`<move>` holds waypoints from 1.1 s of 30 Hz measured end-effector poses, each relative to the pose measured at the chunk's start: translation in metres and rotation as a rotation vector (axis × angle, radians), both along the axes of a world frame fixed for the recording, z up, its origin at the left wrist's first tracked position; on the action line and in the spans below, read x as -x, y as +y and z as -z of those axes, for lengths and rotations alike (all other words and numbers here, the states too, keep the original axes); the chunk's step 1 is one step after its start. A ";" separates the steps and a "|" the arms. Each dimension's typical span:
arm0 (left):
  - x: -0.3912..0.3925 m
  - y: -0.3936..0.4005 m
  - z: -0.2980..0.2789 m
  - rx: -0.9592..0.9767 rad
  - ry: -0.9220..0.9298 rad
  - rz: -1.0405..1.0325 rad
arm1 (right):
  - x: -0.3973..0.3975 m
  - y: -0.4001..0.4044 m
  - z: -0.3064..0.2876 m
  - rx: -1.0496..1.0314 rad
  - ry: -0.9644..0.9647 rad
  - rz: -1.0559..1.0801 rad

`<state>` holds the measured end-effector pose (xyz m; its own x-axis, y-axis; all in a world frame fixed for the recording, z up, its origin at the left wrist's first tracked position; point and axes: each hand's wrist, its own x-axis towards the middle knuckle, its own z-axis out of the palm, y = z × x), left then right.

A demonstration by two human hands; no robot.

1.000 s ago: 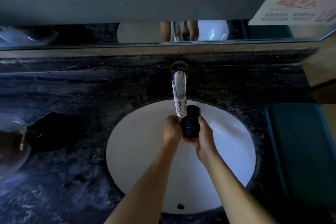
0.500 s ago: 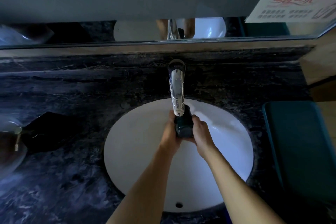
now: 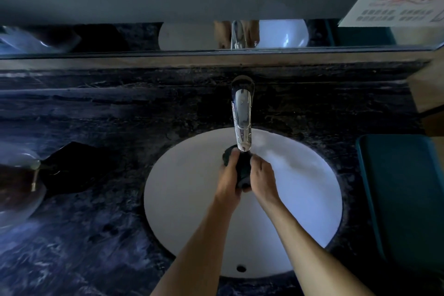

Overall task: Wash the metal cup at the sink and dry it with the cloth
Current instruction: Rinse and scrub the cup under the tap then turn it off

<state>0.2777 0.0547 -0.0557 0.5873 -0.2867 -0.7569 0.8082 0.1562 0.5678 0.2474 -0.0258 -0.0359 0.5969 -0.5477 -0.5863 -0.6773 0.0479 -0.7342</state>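
The dark metal cup (image 3: pixel 243 170) is held over the white oval sink (image 3: pixel 187 199), right beneath the spout of the chrome faucet (image 3: pixel 242 118). It is tilted, with its mouth toward the far left. My left hand (image 3: pixel 229 179) grips its left side, fingers up at the rim. My right hand (image 3: pixel 262 176) clasps its right side. Most of the cup is hidden between the two hands. A dark cloth (image 3: pixel 69 167) lies on the counter to the left of the sink. I cannot tell whether water is running.
The dark marble counter (image 3: pixel 96 235) surrounds the sink. A glass bowl (image 3: pixel 16 190) stands at the left edge. A teal tray (image 3: pixel 403 199) lies at the right. Behind the faucet a mirror (image 3: pixel 168 36) reflects the basin and my hands.
The cup has turned from leaning right to leaning left under the spout. Both hands have shifted around it and closed in on its sides.
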 end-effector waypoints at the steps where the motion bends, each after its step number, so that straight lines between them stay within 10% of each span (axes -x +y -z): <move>1: -0.001 0.000 0.001 -0.011 -0.013 0.005 | 0.000 0.001 0.000 0.035 0.002 -0.012; 10: -0.001 0.001 -0.002 -0.193 -0.260 0.037 | 0.002 -0.005 -0.013 0.028 -0.026 -0.190; 17: -0.006 0.026 -0.005 -0.057 -0.433 0.238 | 0.013 -0.023 -0.008 -0.677 -0.143 0.085; 33: -0.001 0.046 -0.008 -0.150 -0.540 0.285 | 0.019 -0.032 0.001 -0.765 -0.246 -0.059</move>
<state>0.2790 0.1005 -0.0475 0.8143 -0.4019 -0.4188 0.3994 -0.1357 0.9067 0.2281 -0.0577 -0.0373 0.7731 -0.0111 -0.6341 -0.5177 0.5666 -0.6411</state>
